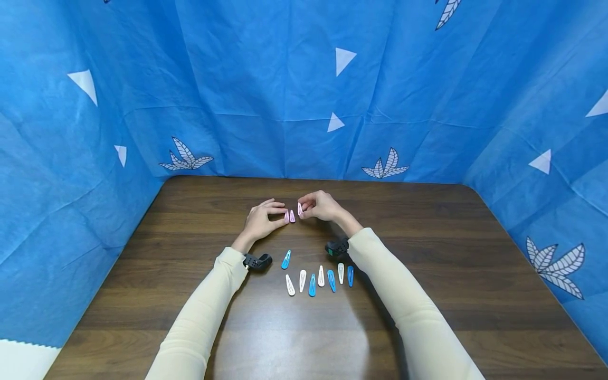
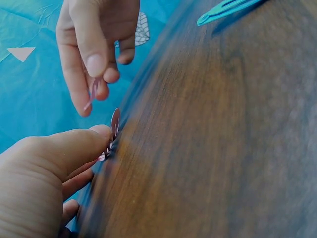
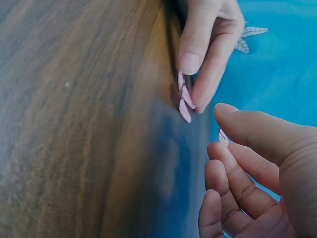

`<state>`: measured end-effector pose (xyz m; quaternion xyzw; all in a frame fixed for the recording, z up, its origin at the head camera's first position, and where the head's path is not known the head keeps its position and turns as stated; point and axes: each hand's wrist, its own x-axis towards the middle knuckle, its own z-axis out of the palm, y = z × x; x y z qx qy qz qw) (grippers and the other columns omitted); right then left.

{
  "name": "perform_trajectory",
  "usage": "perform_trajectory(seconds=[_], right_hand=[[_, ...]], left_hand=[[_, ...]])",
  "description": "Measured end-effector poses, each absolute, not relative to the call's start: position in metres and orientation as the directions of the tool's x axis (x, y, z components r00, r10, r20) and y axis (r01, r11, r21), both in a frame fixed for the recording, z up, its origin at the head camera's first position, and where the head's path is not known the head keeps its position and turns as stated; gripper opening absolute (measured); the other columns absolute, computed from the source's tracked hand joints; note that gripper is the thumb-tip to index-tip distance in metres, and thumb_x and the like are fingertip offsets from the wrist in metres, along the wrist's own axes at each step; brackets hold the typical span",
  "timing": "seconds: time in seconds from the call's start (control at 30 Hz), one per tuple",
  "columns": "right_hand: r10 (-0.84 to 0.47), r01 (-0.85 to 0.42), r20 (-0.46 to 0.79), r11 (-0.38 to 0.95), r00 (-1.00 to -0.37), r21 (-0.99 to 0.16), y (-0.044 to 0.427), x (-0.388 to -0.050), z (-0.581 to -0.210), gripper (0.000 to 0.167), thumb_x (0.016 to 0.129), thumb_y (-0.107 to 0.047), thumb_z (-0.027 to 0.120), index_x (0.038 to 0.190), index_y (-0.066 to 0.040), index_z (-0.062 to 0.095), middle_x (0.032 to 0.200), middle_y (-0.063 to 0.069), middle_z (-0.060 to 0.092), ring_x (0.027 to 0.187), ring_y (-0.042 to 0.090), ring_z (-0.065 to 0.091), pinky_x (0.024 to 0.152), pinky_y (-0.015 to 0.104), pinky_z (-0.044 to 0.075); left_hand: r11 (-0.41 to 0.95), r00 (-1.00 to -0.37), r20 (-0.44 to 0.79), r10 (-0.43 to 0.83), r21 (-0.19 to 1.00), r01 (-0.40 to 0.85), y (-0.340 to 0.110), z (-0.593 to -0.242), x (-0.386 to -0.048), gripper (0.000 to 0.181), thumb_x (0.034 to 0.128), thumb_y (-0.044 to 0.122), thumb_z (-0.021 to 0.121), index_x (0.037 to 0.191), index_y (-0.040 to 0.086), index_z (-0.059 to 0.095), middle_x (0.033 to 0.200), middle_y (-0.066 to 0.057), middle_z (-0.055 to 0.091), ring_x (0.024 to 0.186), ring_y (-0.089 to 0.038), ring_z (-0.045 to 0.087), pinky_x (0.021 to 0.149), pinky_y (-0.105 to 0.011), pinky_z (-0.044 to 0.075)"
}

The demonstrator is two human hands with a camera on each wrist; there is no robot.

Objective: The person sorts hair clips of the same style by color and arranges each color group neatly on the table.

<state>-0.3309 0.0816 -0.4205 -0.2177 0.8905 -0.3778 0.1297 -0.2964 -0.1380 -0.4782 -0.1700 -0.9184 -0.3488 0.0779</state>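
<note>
At the far middle of the table, my left hand (image 1: 259, 220) pinches a pink snap hair clip (image 1: 287, 216) between thumb and finger, low at the wood. Right beside it lies a second pink hair clip (image 1: 292, 216). My right hand (image 1: 321, 206) holds a third pink hair clip (image 1: 300, 209) by thumb and fingertips, just right of those two. In the right wrist view this held clip (image 3: 223, 137) is partly covered by the fingers, apart from the pink clips (image 3: 185, 111) by the left hand.
Nearer me lies a loose row of white hair clips (image 1: 302, 281) and blue hair clips (image 1: 312, 285). One blue clip (image 1: 286, 259) sits a little above the row, near the left wrist's black band (image 1: 258, 262). A blue patterned cloth (image 1: 285, 89) stands behind the brown table (image 1: 451, 264).
</note>
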Motion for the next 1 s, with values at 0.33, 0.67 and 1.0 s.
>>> perform_trajectory(seconds=[0.33,0.67,1.0], right_hand=[[-0.488,-0.274,-0.094,0.628,-0.868,-0.728,0.079,-0.335,-0.429,0.045,0.080,-0.009,0.078,0.123,-0.001,0.066,0.096,0.010,0.071,0.082,0.013,0.061,0.064,0.020,0.045],[-0.487,-0.250,-0.128,0.635,-0.864,-0.731,0.077,-0.334,-0.434,0.046,0.081,-0.011,0.079,0.124,-0.002,0.066,0.097,0.008,0.069,0.082,0.014,0.059,0.064,0.020,0.046],[-0.496,-0.259,-0.133,0.641,-0.858,-0.723,0.076,-0.334,-0.435,0.046,0.081,-0.011,0.079,0.125,-0.003,0.066,0.098,0.007,0.068,0.085,0.013,0.058,0.067,0.019,0.046]], left_hand=[[0.692,-0.933,0.253,0.256,0.626,0.360,-0.138,-0.477,-0.296,0.038,0.0845,0.033,0.075,0.116,0.011,0.073,0.130,-0.004,0.065,0.140,-0.025,0.041,0.112,-0.052,0.029],[0.692,-0.937,0.244,0.250,0.632,0.349,-0.138,-0.477,-0.296,0.038,0.0848,0.033,0.075,0.116,0.011,0.073,0.131,-0.004,0.065,0.141,-0.025,0.040,0.113,-0.053,0.027],[0.690,-0.937,0.248,0.248,0.633,0.350,-0.138,-0.477,-0.296,0.038,0.0845,0.033,0.075,0.116,0.012,0.073,0.131,-0.003,0.065,0.141,-0.024,0.041,0.113,-0.053,0.028]])
